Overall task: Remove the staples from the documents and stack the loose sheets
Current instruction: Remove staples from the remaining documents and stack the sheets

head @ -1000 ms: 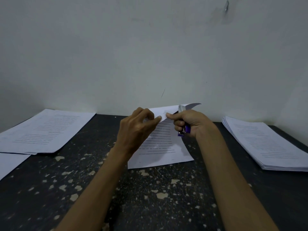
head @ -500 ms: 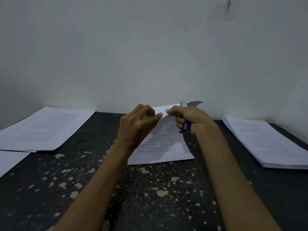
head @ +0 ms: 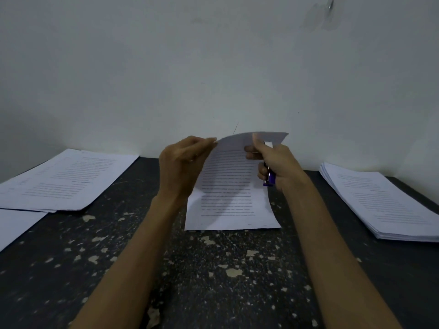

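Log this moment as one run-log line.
left hand: pinches document top corner | right hand: holds staple remover, pinches top edge | document: top raised, bottom on table

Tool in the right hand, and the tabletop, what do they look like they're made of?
Staple remover: purple grip looks like glossy plastic, pale upper part likely metal, though mostly hidden by the right hand. Tabletop: hard dark surface, probably painted; pale chipped patches suggest a flaking coating.

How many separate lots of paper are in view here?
4: thin printed white pile, back left; plain white sheet, left edge; printed white document held up, centre; thick white paper stack, right. Sheets within piles can't be counted.
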